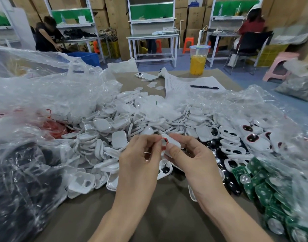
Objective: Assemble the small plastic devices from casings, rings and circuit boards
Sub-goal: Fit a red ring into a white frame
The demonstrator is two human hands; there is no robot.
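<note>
One small white plastic casing (176, 144) is held just before the heap of loose white casings (125, 119), over the brown surface (167, 206). The right hand (193, 154) grips it; the left hand (141, 154) pinches a thin red ring (164, 147) at its dark opening. Judged: ring-fitting step. Next move calls for even seating pressure around the rim.

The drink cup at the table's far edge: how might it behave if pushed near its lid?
Probably tips: the cup is tall and narrow. Likely heavy, being mostly full of orange liquid. Clear walls may flex.
</note>
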